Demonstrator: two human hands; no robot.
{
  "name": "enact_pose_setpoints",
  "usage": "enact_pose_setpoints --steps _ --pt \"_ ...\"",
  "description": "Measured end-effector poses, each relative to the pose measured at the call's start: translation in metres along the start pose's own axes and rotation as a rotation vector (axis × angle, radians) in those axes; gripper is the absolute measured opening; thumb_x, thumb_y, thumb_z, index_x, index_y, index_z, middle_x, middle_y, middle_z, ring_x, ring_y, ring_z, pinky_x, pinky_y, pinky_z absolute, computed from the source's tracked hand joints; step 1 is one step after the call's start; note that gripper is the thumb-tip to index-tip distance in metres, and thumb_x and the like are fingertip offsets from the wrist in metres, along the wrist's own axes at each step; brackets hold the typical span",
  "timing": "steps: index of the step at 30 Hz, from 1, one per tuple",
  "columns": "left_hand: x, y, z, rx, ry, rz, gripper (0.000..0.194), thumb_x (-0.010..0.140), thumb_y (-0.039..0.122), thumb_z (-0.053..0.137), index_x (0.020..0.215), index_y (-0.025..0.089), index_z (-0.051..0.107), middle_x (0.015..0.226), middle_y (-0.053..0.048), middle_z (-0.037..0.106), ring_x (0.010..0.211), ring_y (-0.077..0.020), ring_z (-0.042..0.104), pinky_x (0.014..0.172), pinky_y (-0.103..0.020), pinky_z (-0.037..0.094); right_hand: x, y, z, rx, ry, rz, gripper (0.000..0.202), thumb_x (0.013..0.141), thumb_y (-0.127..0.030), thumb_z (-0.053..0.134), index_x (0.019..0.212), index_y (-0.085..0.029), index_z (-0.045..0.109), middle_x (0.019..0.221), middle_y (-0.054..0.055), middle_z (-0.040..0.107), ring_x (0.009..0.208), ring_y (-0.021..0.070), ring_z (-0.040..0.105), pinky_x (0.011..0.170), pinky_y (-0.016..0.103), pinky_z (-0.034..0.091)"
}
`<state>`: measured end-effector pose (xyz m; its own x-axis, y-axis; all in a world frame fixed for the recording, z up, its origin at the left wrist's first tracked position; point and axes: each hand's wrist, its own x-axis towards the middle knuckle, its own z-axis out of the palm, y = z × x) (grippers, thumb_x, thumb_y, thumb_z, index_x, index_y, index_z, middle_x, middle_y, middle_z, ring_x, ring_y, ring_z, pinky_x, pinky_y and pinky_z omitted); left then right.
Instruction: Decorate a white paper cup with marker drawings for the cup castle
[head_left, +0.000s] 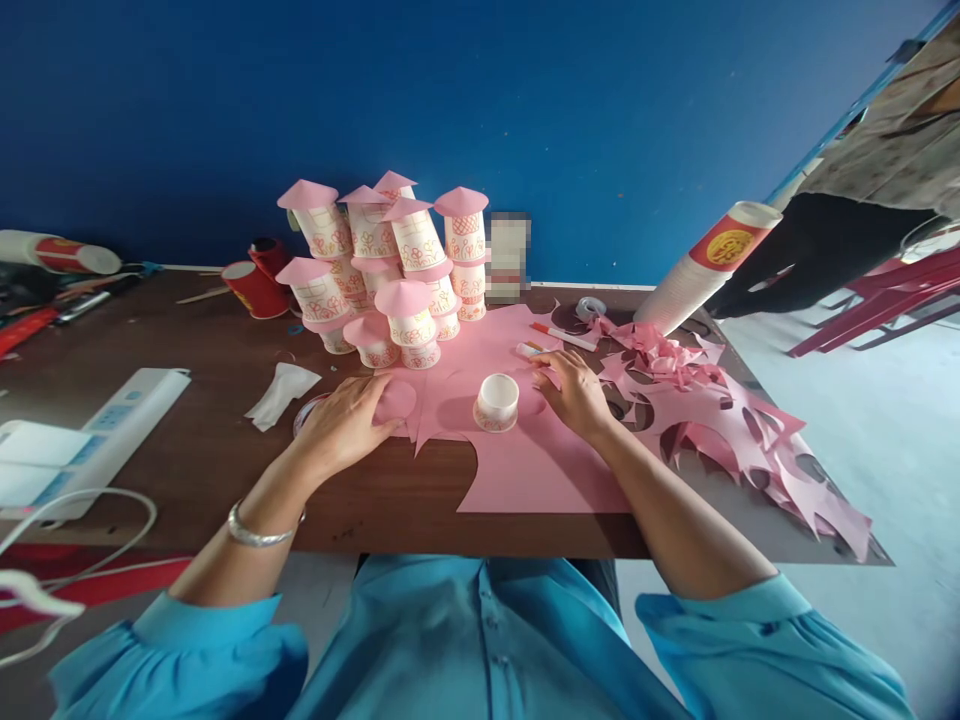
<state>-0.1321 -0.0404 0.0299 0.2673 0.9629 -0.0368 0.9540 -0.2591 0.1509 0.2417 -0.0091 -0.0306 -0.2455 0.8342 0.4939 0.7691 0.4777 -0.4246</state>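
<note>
the left hand (345, 425) lies flat and spread on the brown worktop (225, 400), fingers pressing a small pink paper circle (395, 400) rather than gripping it, probably to keep the light disc from sliding. the right hand (574, 392) rests loosely open on the big pink paper sheet (525, 460), fingertips down at its far side, holding nothing i can make out. between the two hands, on the sheet, stands a small white paper cup (496, 402) with a printed band low on its wall. just right of the right hand sprawl thin, jagged pink offcuts (720, 420) with round holes. beyond its fingertips lies an orange-capped marker (562, 335) and a tape roll (591, 308). further out, past the left hand, printed cups with pink cone lids are stacked in a pile (390, 270); a long sleeve of white cups (697, 270) leans far right.
</note>
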Motion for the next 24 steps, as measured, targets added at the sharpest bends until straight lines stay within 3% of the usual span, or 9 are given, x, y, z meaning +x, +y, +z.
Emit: enact_pose_setpoints --steps 4,8,11,13,16,19,21,24 --pt "-0.003 0.002 -0.002 -0.009 0.008 -0.002 0.055 0.091 0.033 0.068 0.145 0.021 0.065 0.148 -0.015 0.074 0.138 -0.0401 0.070 0.112 -0.053 0.061 0.001 0.000 0.001 0.026 0.005 0.016 0.022 0.099 -0.024 0.061 0.117 -0.026 0.074 0.123 0.009 0.083 0.108 0.0310 0.074 0.103 0.047 0.061" --pt "-0.007 0.001 0.002 -0.032 0.035 0.008 0.048 0.087 0.029 0.068 0.134 0.021 0.068 0.146 -0.016 0.074 0.134 -0.0402 0.072 0.108 -0.053 0.063 0.005 -0.005 -0.004 0.072 0.087 0.055 0.018 0.098 -0.024 0.061 0.110 -0.026 0.074 0.113 0.008 0.084 0.105 0.0303 0.075 0.102 0.048 0.061" --pt "-0.012 0.000 0.005 -0.109 0.120 0.055 0.046 0.085 0.028 0.068 0.131 0.022 0.067 0.143 -0.015 0.076 0.130 -0.0383 0.074 0.103 -0.050 0.064 0.005 -0.027 -0.019 0.141 0.182 0.097 0.020 0.101 -0.027 0.058 0.112 -0.025 0.075 0.111 0.009 0.084 0.107 0.0292 0.075 0.102 0.047 0.061" --pt "-0.018 0.002 0.003 -0.193 0.189 0.105 0.045 0.087 0.029 0.067 0.132 0.023 0.065 0.138 -0.014 0.077 0.125 -0.0362 0.075 0.100 -0.049 0.064 0.002 -0.053 -0.031 0.251 0.228 0.134 0.020 0.104 -0.034 0.061 0.112 -0.025 0.077 0.110 0.009 0.084 0.096 0.0261 0.075 0.091 0.043 0.062" --pt "-0.028 0.015 -0.006 -0.312 0.299 0.193 0.042 0.092 0.032 0.069 0.133 0.024 0.062 0.129 -0.012 0.079 0.113 -0.0303 0.077 0.098 -0.045 0.064 -0.007 -0.099 -0.042 0.508 0.031 0.186 0.018 0.101 -0.041 0.072 0.106 -0.027 0.081 0.105 0.007 0.083 0.077 0.0202 0.071 0.071 0.036 0.057" --pt "-0.038 0.037 -0.017 -0.363 0.378 0.277 0.039 0.096 0.031 0.070 0.133 0.025 0.062 0.128 -0.009 0.079 0.110 -0.0269 0.077 0.099 -0.041 0.064 -0.014 -0.134 -0.037 0.772 -0.172 0.326 0.028 0.093 -0.052 0.085 0.103 -0.026 0.083 0.092 0.004 0.080 0.066 0.0159 0.065 0.062 0.032 0.051" --pt "-0.043 0.052 -0.023 -0.388 0.367 0.313 0.040 0.096 0.025 0.069 0.135 0.026 0.061 0.130 -0.008 0.077 0.115 -0.0264 0.076 0.101 -0.041 0.063 -0.017 -0.147 -0.030 0.905 -0.285 0.451 0.038 0.088 -0.059 0.088 0.101 -0.024 0.082 0.075 0.000 0.074 0.057 0.0141 0.060 0.055 0.030 0.045" --pt "-0.046 0.069 -0.028 -0.445 0.330 0.376 0.045 0.094 0.021 0.069 0.138 0.027 0.062 0.132 -0.009 0.076 0.121 -0.0280 0.074 0.104 -0.044 0.063 -0.020 -0.153 -0.027 1.038 -0.321 0.536 0.046 0.080 -0.066 0.092 0.086 -0.022 0.078 0.066 -0.003 0.066 0.053 0.0119 0.055 0.052 0.029 0.040"
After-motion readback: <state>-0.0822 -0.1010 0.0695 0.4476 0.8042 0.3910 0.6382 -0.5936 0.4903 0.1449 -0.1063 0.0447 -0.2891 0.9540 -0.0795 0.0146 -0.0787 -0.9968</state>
